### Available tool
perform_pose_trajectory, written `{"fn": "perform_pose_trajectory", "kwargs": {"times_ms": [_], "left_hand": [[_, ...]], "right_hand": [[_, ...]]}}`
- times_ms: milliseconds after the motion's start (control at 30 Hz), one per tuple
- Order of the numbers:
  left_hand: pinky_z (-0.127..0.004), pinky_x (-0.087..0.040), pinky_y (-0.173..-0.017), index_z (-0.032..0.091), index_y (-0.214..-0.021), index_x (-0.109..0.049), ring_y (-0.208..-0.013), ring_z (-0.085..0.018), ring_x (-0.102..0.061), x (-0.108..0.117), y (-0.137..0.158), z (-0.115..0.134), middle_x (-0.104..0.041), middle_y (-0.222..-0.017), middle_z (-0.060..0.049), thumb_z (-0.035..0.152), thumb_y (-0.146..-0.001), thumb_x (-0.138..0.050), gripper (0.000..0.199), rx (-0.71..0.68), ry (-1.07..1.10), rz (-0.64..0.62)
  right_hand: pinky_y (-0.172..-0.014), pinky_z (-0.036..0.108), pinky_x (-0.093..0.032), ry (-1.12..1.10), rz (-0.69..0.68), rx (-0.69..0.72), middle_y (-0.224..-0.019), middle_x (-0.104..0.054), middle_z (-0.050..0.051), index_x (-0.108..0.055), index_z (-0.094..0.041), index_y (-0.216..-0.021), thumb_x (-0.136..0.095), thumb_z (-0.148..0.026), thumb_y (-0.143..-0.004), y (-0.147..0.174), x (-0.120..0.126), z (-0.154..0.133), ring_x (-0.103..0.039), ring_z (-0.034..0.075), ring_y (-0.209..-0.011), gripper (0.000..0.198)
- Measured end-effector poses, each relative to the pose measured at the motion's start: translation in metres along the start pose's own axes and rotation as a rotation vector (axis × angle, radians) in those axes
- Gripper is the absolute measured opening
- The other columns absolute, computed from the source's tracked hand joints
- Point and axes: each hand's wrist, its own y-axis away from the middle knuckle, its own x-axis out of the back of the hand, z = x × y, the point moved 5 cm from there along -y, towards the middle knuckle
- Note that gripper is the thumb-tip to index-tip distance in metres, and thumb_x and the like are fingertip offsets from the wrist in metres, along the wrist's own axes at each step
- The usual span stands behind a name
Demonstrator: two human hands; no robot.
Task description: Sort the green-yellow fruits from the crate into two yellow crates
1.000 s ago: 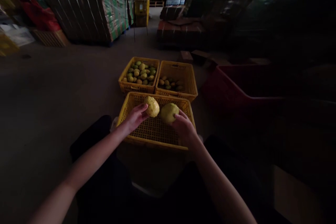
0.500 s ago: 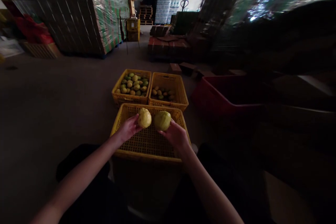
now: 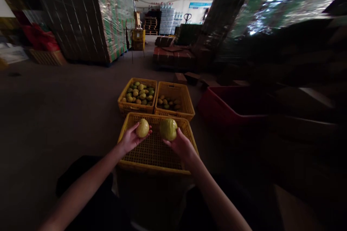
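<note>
Over the near crate [image 3: 154, 169], the person's left hand [image 3: 130, 139] grasps a pale fruit [image 3: 142, 128] and the right hand [image 3: 183, 145] a greener fruit [image 3: 168, 130], two fruit-bearing crates [image 3: 179, 91] standing just beyond that crate.

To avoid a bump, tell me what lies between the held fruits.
In the head view, the left hand's fingertips poke past the paler fruit; then only a gap to the greener fruit.

The pale yellow fruit [image 3: 142, 128], rounded, sits in the left hand [image 3: 130, 139]; the green fruit [image 3: 168, 129], larger and ridged, sits in the right hand [image 3: 182, 145], apart from it, both over the near yellow crate [image 3: 154, 169].
</note>
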Motion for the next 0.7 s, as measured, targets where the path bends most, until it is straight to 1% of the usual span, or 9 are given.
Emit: {"fn": "perform_pose_trajectory", "kwargs": {"times_ms": [100,167,233,300,400,533,600,700], "left_hand": [[-0.029,-0.059,-0.073,0.01,-0.104,-0.062,-0.083,-0.021,-0.071,-0.001,0.001,-0.008,-0.071,-0.097,-0.014,0.024,-0.095,-0.043,0.025,0.01,0.025,0.028],[-0.027,-0.059,-0.07,0.012,-0.102,-0.062,-0.077,-0.018,-0.071,-0.001,0.0,-0.012,-0.072,-0.093,-0.012,0.023,-0.093,-0.048,0.019,-0.002,0.04,0.062],[-0.025,-0.058,-0.065,0.014,-0.099,-0.062,-0.069,-0.015,-0.069,-0.001,-0.002,-0.014,-0.072,-0.089,-0.01,0.022,-0.091,-0.051,0.016,-0.013,0.04,0.098],[-0.024,-0.057,-0.06,0.014,-0.096,-0.062,-0.064,-0.014,-0.067,-0.003,-0.005,-0.013,-0.072,-0.087,-0.01,0.024,-0.091,-0.051,0.016,-0.02,0.041,0.126],[-0.025,-0.055,-0.056,0.013,-0.092,-0.062,-0.06,-0.015,-0.065,-0.006,-0.012,-0.008,-0.071,-0.081,-0.01,0.033,-0.092,-0.046,0.025,-0.059,0.072,0.15],[-0.023,-0.047,-0.044,0.012,-0.093,-0.062,-0.048,-0.013,-0.056,-0.013,-0.023,-0.004,-0.065,-0.066,-0.006,0.042,-0.092,-0.04,0.038,-0.086,0.094,0.092],[-0.021,-0.045,-0.044,0.011,-0.096,-0.062,-0.046,-0.012,-0.055,-0.014,-0.027,-0.004,-0.063,-0.063,-0.006,0.044,-0.093,-0.039,0.041,-0.079,0.097,0.079],[-0.022,-0.047,-0.045,0.009,-0.105,-0.061,-0.048,-0.014,-0.058,-0.011,-0.032,-0.005,-0.065,-0.065,-0.008,0.044,-0.095,-0.034,0.046,-0.074,0.076,0.163]], "right_hand": [[-0.07,0.035,-0.058,0.038,0.01,-0.009,-0.096,-0.075,0.005,-0.068,-0.025,-0.099,-0.075,-0.047,-0.07,0.002,0.015,0.009,-0.071,0.022,-0.086,0.037],[-0.072,0.039,-0.058,0.067,0.023,-0.008,-0.098,-0.074,0.007,-0.068,-0.024,-0.1,-0.078,-0.046,-0.066,0.002,0.023,0.015,-0.071,0.025,-0.088,0.042],[-0.076,0.043,-0.058,0.078,0.035,-0.003,-0.1,-0.074,0.009,-0.068,-0.023,-0.1,-0.081,-0.045,-0.061,0.0,0.026,0.018,-0.07,0.027,-0.091,0.046],[-0.079,0.045,-0.058,0.061,0.038,-0.014,-0.098,-0.074,0.01,-0.069,-0.023,-0.095,-0.082,-0.047,-0.059,-0.004,0.023,0.019,-0.07,0.029,-0.093,0.046],[-0.079,0.044,-0.058,0.018,0.046,-0.042,-0.09,-0.075,0.007,-0.07,-0.023,-0.092,-0.08,-0.048,-0.061,-0.011,0.014,0.018,-0.07,0.028,-0.092,0.041],[-0.077,0.041,-0.06,-0.089,0.095,-0.026,-0.08,-0.074,0.0,-0.068,-0.026,-0.087,-0.082,-0.042,-0.062,-0.022,0.007,0.013,-0.072,0.024,-0.085,0.033],[-0.074,0.039,-0.06,-0.13,0.134,-0.033,-0.08,-0.075,0.0,-0.068,-0.024,-0.086,-0.081,-0.042,-0.063,-0.026,0.005,0.011,-0.072,0.022,-0.079,0.033],[-0.07,0.035,-0.061,-0.158,0.194,0.004,-0.083,-0.075,0.0,-0.068,-0.024,-0.089,-0.074,-0.042,-0.072,-0.032,0.004,0.007,-0.072,0.02,-0.075,0.026]]}}
